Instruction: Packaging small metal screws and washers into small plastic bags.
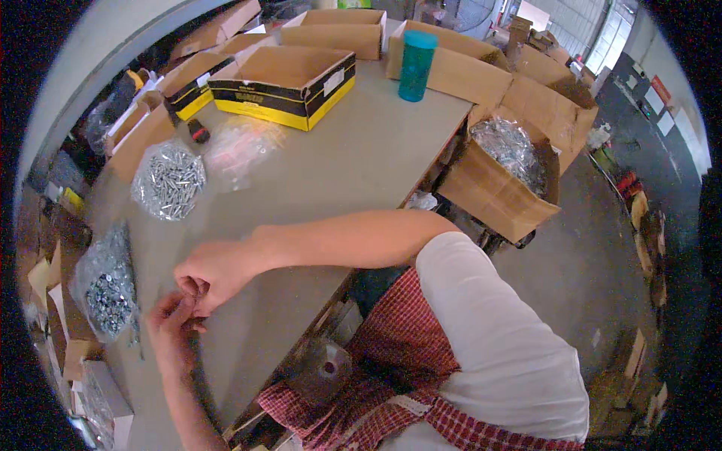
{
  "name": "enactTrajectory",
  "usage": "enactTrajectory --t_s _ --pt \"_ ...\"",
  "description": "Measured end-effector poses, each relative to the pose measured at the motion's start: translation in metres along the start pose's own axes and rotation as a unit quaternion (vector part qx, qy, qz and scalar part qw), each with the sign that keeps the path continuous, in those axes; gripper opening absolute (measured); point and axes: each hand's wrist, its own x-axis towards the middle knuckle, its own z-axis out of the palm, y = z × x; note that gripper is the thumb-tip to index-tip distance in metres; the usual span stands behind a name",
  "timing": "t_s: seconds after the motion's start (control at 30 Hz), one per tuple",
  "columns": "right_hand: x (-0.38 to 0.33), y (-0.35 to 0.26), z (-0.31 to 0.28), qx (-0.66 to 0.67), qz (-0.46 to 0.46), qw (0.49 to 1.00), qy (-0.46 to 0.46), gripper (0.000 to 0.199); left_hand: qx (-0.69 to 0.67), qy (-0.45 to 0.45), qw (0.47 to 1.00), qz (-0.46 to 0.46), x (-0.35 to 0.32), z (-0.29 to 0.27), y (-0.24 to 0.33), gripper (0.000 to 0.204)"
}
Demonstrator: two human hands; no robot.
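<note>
Left hand [171, 322] and right hand [219, 272] meet at fingertips over grey counter [353, 161]. Fingers curled in, each grip narrow; can't tell how far closed or whether anything's held. Clear plastic bag of small round metal parts [110, 299] just left of hands; clear plastic bag of silver metal screws [171, 180] farther back, on counter.

Teal tumbler [417, 69], black-and-yellow box [259, 98], red wall sign [661, 89]
</note>
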Motion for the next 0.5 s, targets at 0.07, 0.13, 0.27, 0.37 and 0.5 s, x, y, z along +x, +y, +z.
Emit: enactTrajectory --t_s 0.07,0.13,0.27,0.37,0.5 --pt "0.004 -0.006 0.001 0.000 -0.002 1.000 -0.009 0.041 -0.001 0.028 1.000 -0.006 -0.004 -0.006 0.002 0.015" --pt "0.007 -0.012 0.002 0.006 -0.012 1.000 -0.027 0.041 -0.029 0.033 0.999 -0.001 -0.003 -0.009 0.002 0.009" --pt "0.003 -0.018 0.003 0.002 0.035 0.999 -0.017 0.036 -0.020 0.042 0.998 0.040 0.001 -0.010 -0.006 0.010" --pt "0.002 -0.007 0.002 0.102 0.043 0.994 -0.010 0.019 0.004 0.052 0.998 0.023 0.001 -0.006 0.003 0.011" --pt "0.004 -0.008 -0.005 0.210 0.173 0.962 -0.019 0.010 -0.015 0.033 0.999 0.030 0.001 -0.006 0.003 0.012"
